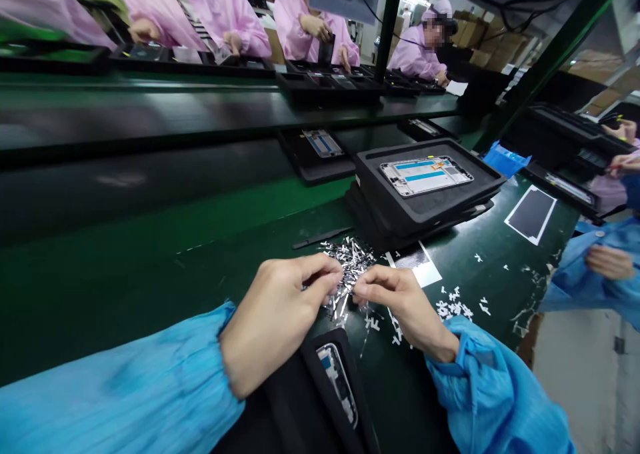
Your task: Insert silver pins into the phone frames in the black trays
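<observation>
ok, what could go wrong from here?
Loose strips from the pile between the left hand and right hand could flick into the nearer phone frame.
White scraps lie beside the right sleeve, which might drag them along.
The black tray stack looks unevenly piled; a bump could shift the top phone frame.

Far across, people in pink cloth coats (290, 24) behind flat black trays (330, 97), with big brown cardboard boxes (467, 33) piled at the back, and over on the right, a slanting green post (546, 65), a crinkly blue plastic bag (505, 159) and another person's baggy blue cloth sleeve (575, 291).
</observation>
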Demonstrator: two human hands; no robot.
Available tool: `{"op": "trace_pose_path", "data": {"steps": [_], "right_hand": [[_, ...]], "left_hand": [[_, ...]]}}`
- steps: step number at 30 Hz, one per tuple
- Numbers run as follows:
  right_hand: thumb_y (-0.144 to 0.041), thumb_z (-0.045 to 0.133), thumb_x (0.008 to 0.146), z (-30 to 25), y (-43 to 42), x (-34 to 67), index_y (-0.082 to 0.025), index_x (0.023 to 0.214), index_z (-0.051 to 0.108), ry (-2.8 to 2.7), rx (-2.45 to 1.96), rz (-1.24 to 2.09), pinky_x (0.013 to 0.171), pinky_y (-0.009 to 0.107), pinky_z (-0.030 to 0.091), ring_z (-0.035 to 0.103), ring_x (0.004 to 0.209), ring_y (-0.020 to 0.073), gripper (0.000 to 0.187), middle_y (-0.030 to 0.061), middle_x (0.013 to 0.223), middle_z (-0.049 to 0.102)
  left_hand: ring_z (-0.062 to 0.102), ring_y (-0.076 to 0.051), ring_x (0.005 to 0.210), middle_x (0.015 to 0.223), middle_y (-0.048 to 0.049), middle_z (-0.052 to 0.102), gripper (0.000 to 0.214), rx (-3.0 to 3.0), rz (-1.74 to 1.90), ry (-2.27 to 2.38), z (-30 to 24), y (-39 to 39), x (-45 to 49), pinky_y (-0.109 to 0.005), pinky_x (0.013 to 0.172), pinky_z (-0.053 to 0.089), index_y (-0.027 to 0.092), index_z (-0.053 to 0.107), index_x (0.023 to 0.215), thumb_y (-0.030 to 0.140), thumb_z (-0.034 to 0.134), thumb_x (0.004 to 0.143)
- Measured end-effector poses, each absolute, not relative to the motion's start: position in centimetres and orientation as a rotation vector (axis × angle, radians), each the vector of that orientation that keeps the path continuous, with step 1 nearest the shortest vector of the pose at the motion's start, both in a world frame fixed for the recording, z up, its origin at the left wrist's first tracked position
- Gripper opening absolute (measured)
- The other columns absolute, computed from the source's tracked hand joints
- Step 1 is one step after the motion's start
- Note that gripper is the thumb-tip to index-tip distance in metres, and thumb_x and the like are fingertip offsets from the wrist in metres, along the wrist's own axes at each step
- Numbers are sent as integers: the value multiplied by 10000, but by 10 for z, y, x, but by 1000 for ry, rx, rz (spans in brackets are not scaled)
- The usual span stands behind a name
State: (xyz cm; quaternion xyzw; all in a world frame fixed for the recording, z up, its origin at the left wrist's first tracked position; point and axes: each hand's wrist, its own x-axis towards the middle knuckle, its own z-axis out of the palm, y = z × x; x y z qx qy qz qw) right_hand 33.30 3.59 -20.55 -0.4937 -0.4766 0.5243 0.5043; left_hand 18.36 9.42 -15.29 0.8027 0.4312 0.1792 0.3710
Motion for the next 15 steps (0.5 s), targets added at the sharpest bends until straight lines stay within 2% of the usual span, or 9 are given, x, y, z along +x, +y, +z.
{"op": "trace_pose_path", "data": {"steps": [3, 7, 12, 15], "right_hand": [[-275, 560, 748, -205, 35, 335, -163, 684, 557, -1161, -1184, 1236, 603, 239, 380, 496, 623, 114, 129, -18, 640, 540], [-190, 545, 758, -199, 31, 332, -169, 676, 558, -1274, -1226, 1102, 635, 234, 332, 459, 659, 102, 85, -31, 670, 522], [-159, 546, 760, -193, 28, 328, -168, 658, 566, -1369, -1192, 1103, 637, 232, 322, 454, 655, 97, 104, -37, 660, 518], [-204, 561, 776, -195, 29, 330, -177, 709, 591, -1290, -1161, 1150, 634, 223, 352, 476, 668, 98, 78, -33, 689, 541]], "left_hand": [[528, -141, 567, 570, 22, 567, 289, 2062, 461, 1122, -154, 97, 182, -246, 548, 375, 197, 581, 638, 377, 389, 757], [516, -202, 849, 886, -16, 604, 221, 2196, 447, 1013, -155, 94, 179, -316, 744, 377, 219, 639, 696, 332, 450, 725], [492, -177, 746, 702, 18, 613, 218, 2269, 305, 872, -154, 91, 179, -286, 657, 357, 244, 633, 637, 255, 450, 755], [506, -163, 711, 683, 30, 615, 218, 2246, 300, 911, -152, 92, 179, -295, 686, 351, 228, 615, 650, 274, 438, 768]]}}
